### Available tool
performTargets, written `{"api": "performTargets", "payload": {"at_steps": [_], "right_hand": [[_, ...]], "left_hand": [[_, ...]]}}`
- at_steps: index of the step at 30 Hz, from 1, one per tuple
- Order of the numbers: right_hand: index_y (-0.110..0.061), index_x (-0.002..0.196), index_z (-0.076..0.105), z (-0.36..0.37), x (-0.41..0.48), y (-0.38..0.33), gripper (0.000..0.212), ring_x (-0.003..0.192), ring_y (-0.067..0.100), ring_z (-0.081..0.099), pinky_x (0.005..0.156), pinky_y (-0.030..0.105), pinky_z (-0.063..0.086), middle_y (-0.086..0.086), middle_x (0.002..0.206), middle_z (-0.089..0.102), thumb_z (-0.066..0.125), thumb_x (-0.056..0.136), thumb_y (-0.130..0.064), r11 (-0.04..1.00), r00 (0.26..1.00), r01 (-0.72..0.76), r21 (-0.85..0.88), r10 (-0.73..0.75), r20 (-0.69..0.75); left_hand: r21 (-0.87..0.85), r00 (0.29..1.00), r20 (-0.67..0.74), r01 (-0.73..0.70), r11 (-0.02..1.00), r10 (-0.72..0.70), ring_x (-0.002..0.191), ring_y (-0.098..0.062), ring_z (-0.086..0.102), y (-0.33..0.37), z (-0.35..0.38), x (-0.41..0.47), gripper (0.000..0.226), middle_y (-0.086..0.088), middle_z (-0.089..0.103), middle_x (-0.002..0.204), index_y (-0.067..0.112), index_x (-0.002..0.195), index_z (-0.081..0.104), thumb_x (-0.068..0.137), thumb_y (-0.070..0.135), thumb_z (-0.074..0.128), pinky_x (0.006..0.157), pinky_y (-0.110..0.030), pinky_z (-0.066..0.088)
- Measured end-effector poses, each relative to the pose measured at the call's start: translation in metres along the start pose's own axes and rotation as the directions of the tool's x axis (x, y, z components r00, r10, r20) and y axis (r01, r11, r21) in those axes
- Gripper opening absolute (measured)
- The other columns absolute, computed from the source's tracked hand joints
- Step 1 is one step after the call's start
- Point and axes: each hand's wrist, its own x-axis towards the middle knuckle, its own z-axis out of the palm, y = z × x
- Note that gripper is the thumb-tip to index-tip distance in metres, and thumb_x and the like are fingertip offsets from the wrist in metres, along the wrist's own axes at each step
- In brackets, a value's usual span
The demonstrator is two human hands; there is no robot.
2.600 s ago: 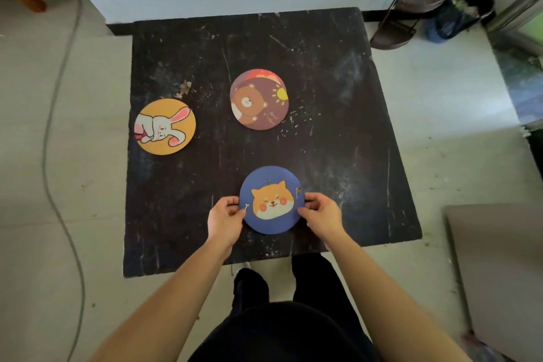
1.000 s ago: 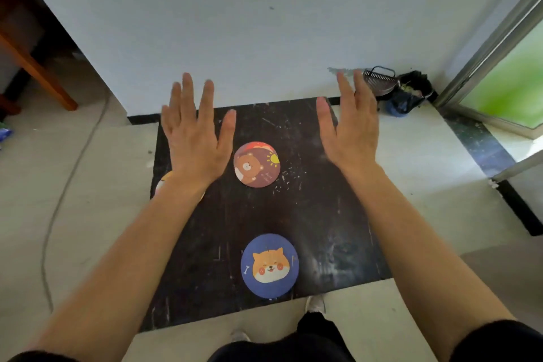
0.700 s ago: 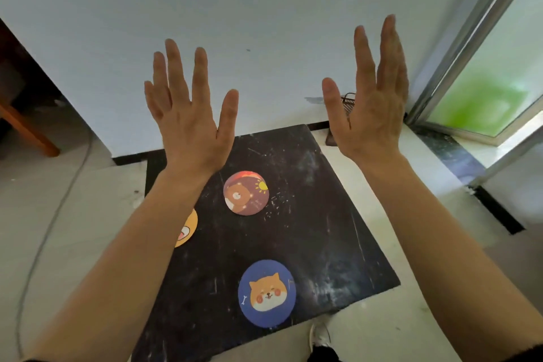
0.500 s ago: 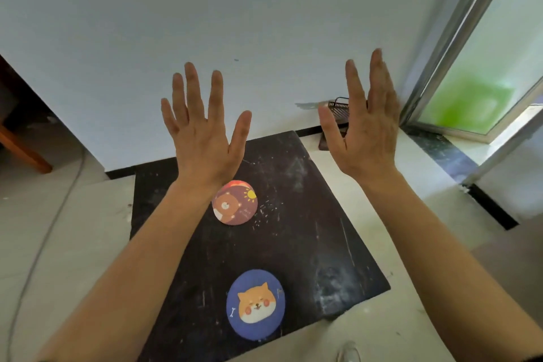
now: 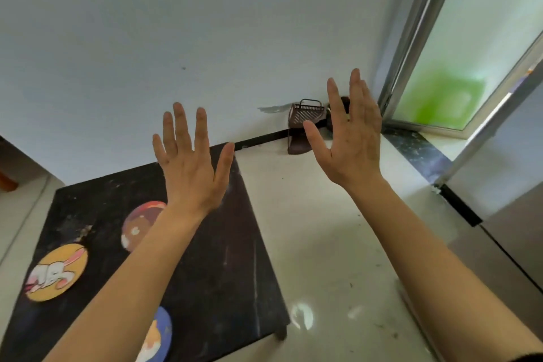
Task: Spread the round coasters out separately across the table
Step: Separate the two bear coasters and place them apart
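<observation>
Round printed coasters, three, on black tabletop: yellow rabbit coaster [image 5: 55, 272] near left edge; thin, light, stiff; take by rim. Left hand [image 5: 191, 167], right hand [image 5: 351, 141]: grip wide, empty.

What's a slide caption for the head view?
Both open hands, left hand and right hand, raised above black table with three coasters lying apart.

Three round coasters [image 5: 56, 272] [image 5: 138, 223] [image 5: 160, 335], one black table [image 5: 229, 258], two hands [image 5: 191, 167] [image 5: 351, 138], one brown rack [image 5: 305, 114]
</observation>
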Motion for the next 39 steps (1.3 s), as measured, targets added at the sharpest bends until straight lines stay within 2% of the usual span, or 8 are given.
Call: {"api": "performTargets", "payload": {"at_steps": [4, 9, 18, 21, 25, 31, 35, 39], "right_hand": [[-0.021, 0.159, 0.018, -0.001, 0.031, 0.059, 0.073, 0.154, 0.034, 0.009, 0.123, 0.051, 0.014, 0.018, 0.167, 0.008, 0.038, 0.101, -0.058, 0.999, 0.999, 0.043, 0.015, -0.043, 0.026], [-0.021, 0.16, 0.017, 0.035, 0.066, 0.096, 0.073, 0.154, 0.033, 0.008, 0.124, 0.05, 0.011, 0.017, 0.167, 0.006, 0.037, 0.1, -0.059, 0.996, 0.994, 0.07, 0.046, -0.074, 0.081], [-0.026, 0.16, 0.013, 0.17, 0.143, 0.115, 0.073, 0.154, 0.033, 0.007, 0.122, 0.046, 0.005, 0.014, 0.168, 0.005, 0.031, 0.1, -0.063, 0.956, 0.93, 0.28, 0.082, -0.292, 0.222], [-0.026, 0.16, 0.011, 0.215, 0.18, 0.1, 0.074, 0.154, 0.033, 0.008, 0.123, 0.05, 0.011, 0.014, 0.168, 0.004, 0.031, 0.1, -0.065, 0.949, 0.908, 0.287, 0.126, -0.312, 0.281], [-0.029, 0.16, 0.002, 0.266, 0.219, 0.059, 0.076, 0.155, 0.032, 0.002, 0.124, 0.05, 0.006, 0.011, 0.168, -0.004, 0.027, 0.1, -0.067, 0.908, 0.834, 0.367, 0.204, -0.418, 0.361], [-0.031, 0.159, -0.004, 0.334, 0.24, -0.033, 0.075, 0.155, 0.031, -0.001, 0.124, 0.049, 0.0, 0.008, 0.168, -0.008, 0.02, 0.099, -0.069, 0.8, 0.703, 0.476, 0.366, -0.596, 0.388], [-0.035, 0.158, -0.004, 0.382, 0.225, -0.101, 0.074, 0.155, 0.03, 0.0, 0.123, 0.048, -0.002, 0.005, 0.169, -0.007, 0.02, 0.098, -0.07, 0.677, 0.572, 0.541, 0.499, -0.731, 0.372], [-0.034, 0.158, 0.008, 0.427, 0.205, -0.165, 0.071, 0.154, 0.031, 0.012, 0.12, 0.047, -0.002, 0.005, 0.169, 0.003, 0.025, 0.098, -0.069, 0.528, 0.444, 0.572, 0.628, -0.843, 0.305]], "left_hand": [[0.019, 0.998, 0.067, -0.018, 1.0, 0.017, 0.153, -0.033, -0.009, 0.058, 0.026, 0.012, 0.076, -0.015, -0.008, 0.167, 0.024, 0.158, -0.003, 0.098, 0.065, 0.019, 0.12, -0.059, -0.002], [0.067, 0.991, 0.124, 0.045, 0.997, -0.053, 0.153, -0.033, -0.011, 0.076, 0.061, 0.038, 0.077, -0.014, -0.011, 0.166, 0.023, 0.158, -0.004, 0.097, 0.066, 0.016, 0.12, -0.06, -0.001], [0.077, 0.964, 0.092, 0.242, 0.967, -0.249, 0.153, -0.036, -0.007, 0.049, 0.162, 0.105, 0.077, -0.017, -0.006, 0.166, 0.02, 0.159, 0.0, 0.098, 0.065, 0.017, 0.12, -0.061, 0.002], [0.112, 0.936, 0.137, 0.309, 0.944, -0.323, 0.153, -0.036, -0.008, 0.027, 0.185, 0.13, 0.078, -0.016, -0.009, 0.166, 0.023, 0.158, -0.003, 0.097, 0.068, 0.013, 0.119, -0.062, 0.003], [0.178, 0.892, 0.119, 0.414, 0.893, -0.437, 0.153, -0.036, -0.007, -0.013, 0.187, 0.145, 0.077, -0.015, -0.01, 0.166, 0.024, 0.158, -0.004, 0.096, 0.068, 0.011, 0.119, -0.062, 0.005], [0.274, 0.746, 0.054, 0.628, 0.728, -0.664, 0.153, -0.036, -0.003, -0.075, 0.171, 0.126, 0.075, -0.017, -0.002, 0.166, 0.021, 0.158, 0.001, 0.098, 0.064, 0.014, 0.119, -0.063, 0.007], [0.309, 0.605, 0.007, 0.756, 0.577, -0.796, 0.152, -0.038, 0.001, -0.094, 0.166, 0.092, 0.076, -0.02, 0.003, 0.166, 0.016, 0.157, 0.011, 0.098, 0.063, 0.015, 0.119, -0.063, 0.009], [0.338, 0.437, -0.034, 0.851, 0.401, -0.899, 0.152, -0.039, 0.005, -0.105, 0.172, 0.071, 0.079, -0.02, 0.007, 0.165, 0.014, 0.156, 0.019, 0.096, 0.064, 0.01, 0.118, -0.065, 0.012]]}}
